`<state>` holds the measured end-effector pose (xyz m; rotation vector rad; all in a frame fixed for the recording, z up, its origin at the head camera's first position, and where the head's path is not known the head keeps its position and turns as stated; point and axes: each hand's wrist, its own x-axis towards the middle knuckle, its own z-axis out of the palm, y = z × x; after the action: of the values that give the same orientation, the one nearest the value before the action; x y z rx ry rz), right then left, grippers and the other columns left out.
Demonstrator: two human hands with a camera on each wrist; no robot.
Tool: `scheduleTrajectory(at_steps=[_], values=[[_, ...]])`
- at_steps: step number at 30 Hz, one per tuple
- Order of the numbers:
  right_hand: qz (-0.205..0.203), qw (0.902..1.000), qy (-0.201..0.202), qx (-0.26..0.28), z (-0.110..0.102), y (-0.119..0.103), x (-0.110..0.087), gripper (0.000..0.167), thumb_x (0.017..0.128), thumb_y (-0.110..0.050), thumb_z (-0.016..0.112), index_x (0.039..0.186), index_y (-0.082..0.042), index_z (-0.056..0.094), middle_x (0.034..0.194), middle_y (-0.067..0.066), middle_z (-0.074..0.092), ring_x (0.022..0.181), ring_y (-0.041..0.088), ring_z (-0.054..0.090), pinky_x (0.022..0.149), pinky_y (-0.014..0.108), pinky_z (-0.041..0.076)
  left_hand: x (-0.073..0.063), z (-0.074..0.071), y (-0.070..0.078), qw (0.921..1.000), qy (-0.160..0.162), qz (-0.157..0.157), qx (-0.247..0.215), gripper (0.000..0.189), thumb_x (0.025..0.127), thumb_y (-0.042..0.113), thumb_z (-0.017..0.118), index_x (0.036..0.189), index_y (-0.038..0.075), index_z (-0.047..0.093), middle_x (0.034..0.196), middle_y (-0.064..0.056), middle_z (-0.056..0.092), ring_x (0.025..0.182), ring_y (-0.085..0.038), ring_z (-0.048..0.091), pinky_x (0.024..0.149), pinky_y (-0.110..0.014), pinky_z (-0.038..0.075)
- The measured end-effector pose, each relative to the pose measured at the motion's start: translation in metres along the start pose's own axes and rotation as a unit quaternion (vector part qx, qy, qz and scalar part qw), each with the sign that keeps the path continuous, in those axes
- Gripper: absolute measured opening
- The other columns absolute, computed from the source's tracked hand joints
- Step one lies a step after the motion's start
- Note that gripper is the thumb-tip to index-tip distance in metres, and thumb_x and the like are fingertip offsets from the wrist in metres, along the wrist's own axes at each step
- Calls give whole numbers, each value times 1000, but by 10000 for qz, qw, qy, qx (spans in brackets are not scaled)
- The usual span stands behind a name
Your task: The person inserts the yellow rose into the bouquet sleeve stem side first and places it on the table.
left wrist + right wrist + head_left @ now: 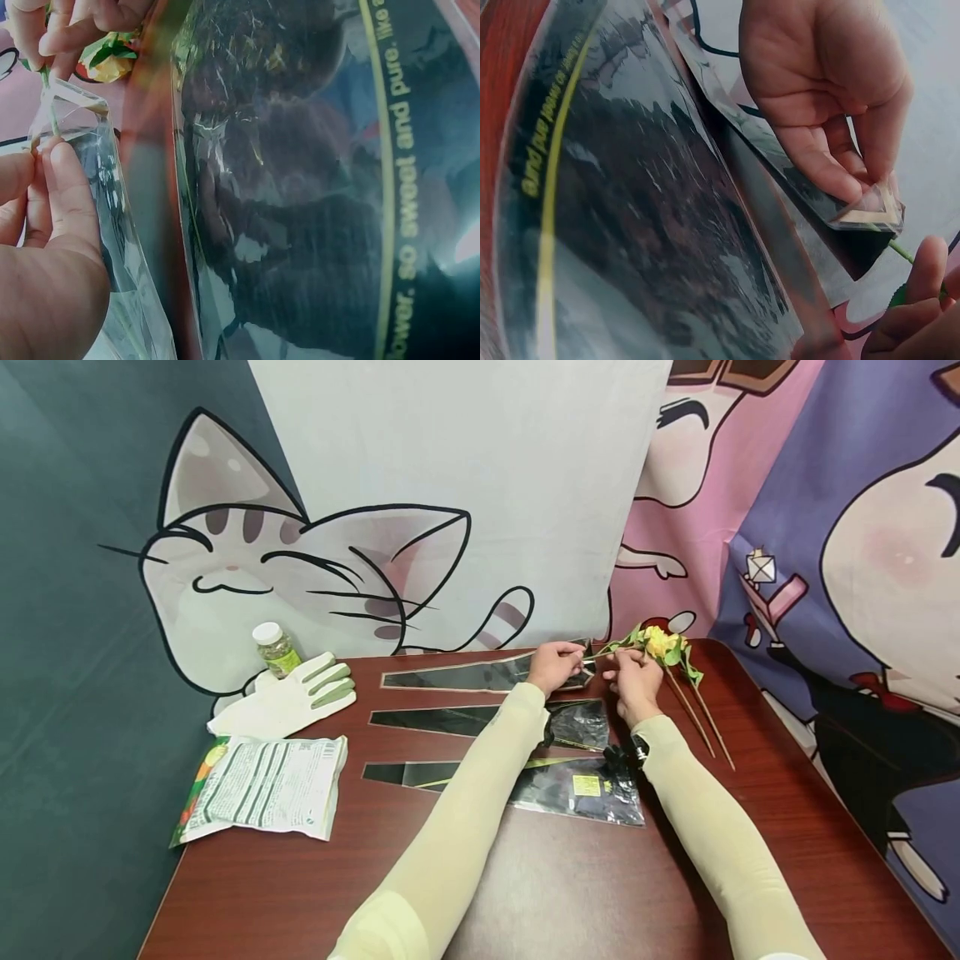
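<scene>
With finger and thumb, my left hand (557, 667) pinches the open mouth of the farthest clear-and-black flower sleeve (465, 676), which lies along the table's back edge. A thin green stem (49, 109) runs into that mouth in the left wrist view. My right hand (636, 683) pinches this stem just outside the mouth, near its green leaves (898, 295). Yellow flowers (660, 643) lie beside and behind the right hand; which bloom belongs to the held stem is hard to tell. The right wrist view shows the sleeve's folded lip (870, 217) under the left fingertips.
Two more sleeves, a middle one (427, 720) and a nearer one (555, 793), lie below my forearms. Bare stems (690, 710) point toward me at right. On the left are white gloves (277, 702), a white-capped jar (277, 650) and a printed bag (262, 785).
</scene>
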<state>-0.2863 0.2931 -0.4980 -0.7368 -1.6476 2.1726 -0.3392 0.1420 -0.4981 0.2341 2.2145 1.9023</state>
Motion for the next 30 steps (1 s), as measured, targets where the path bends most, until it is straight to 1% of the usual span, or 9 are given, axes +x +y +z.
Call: scheduleTrajectory(at_steps=[3,6,11,18,25,27,30], values=[[20,10000,-24,72,-1,-1,1,9,104,-21,69,102,-12,71,92,0,80,53,9,67,41,21,48,0,0,1,10000,-2,39,66,19,104,12,69,118,7,81,90,-3,80,72,-7,71,69,-21,63],[45,9999,-87,-27,-2,1,1,11,104,-20,67,103,-9,72,92,-1,81,53,9,66,42,21,49,1,0,1,9998,-13,65,164,20,104,13,70,119,6,81,92,-3,80,71,-6,71,68,-20,62],[144,9993,-294,-205,0,3,1,11,103,-19,67,97,-10,70,89,-3,81,53,7,66,44,20,50,1,-1,2,9996,-30,89,284,20,104,14,70,118,8,81,93,-4,81,71,-5,71,68,-20,61],[397,9963,-693,-304,5,6,2,9,102,-17,65,98,-10,70,84,-6,79,53,6,67,45,20,50,-1,-1,7,9997,-105,84,187,19,104,16,69,118,9,81,100,-4,81,76,-7,73,71,-19,62],[451,9955,-770,-333,9,8,1,7,101,-16,65,102,-10,69,80,-8,78,52,6,67,43,19,47,-1,-2,11,9996,-82,186,172,20,104,14,70,119,7,81,101,-7,81,75,-6,72,71,-19,63],[515,9949,-795,-342,10,9,0,6,101,-16,66,102,-10,69,80,-8,77,51,5,65,43,19,46,-3,-1,12,9994,-117,257,179,20,104,13,70,118,6,81,100,-9,81,75,-9,73,70,-18,62],[609,9943,-816,-320,12,10,0,5,100,-16,68,101,-12,70,81,-8,75,50,5,63,42,20,46,-6,-1,15,9990,-147,360,208,18,104,12,70,116,5,81,97,-11,81,79,-18,77,68,-19,61]])
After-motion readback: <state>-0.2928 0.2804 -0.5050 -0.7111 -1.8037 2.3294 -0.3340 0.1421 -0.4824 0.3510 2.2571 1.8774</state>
